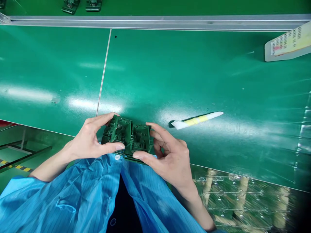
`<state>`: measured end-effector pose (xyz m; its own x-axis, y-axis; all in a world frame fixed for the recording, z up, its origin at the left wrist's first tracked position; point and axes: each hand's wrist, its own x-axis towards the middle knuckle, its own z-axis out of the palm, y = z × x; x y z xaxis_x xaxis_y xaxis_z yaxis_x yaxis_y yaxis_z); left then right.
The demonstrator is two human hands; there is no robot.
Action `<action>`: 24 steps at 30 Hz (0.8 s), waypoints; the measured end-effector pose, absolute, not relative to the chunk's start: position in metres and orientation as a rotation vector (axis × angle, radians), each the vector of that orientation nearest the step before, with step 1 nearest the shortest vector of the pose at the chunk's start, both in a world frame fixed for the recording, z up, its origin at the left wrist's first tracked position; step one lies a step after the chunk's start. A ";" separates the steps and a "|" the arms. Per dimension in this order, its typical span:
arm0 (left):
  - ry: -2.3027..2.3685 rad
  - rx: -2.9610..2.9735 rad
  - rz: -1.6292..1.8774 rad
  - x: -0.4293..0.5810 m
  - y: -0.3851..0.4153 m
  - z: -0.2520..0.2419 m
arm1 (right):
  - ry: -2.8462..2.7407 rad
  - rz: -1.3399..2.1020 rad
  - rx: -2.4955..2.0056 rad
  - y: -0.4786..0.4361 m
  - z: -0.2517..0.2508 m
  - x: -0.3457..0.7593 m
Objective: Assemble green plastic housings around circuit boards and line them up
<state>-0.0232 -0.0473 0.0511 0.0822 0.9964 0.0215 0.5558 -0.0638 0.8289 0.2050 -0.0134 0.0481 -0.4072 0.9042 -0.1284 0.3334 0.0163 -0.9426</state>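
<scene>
Blue jacket [82,191] nearest, left hand [88,137] and right hand [173,157] grip a dark green casing [131,136], its handling apparently unfinished.

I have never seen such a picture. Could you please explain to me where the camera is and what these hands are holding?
No machine is here: a camera worn on a person's head looks forward and down, so the striped blue jacket shows at the bottom. The bare left hand and bare right hand hold a dark green, boxy piece with open compartments, one at each side, near the close edge of a shiny green tabletop. To the right of the right hand lies a slim, pointed white-and-yellow object. At the picture's right edge is a whitish container with a printed label.
</scene>
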 end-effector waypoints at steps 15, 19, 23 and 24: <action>1.453 1.753 0.777 -0.025 -0.043 0.055 | -1.984 1.171 -1.248 -0.014 0.047 0.211; 1.422 1.784 0.739 -0.029 -0.042 0.055 | -2.109 1.013 -1.213 -0.012 0.051 0.214; 1.382 1.848 0.720 -0.033 -0.037 0.054 | -2.268 0.848 -1.132 -0.006 0.054 0.218; 1.389 1.882 0.725 -0.034 -0.035 0.053 | -2.299 0.809 -1.121 -0.004 0.054 0.219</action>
<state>-0.0342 -0.0352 0.0528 0.2754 0.9605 0.0405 0.5821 -0.2002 0.7881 0.2192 -0.0036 0.0544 -0.5654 0.8127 0.1405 0.5454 0.4962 -0.6755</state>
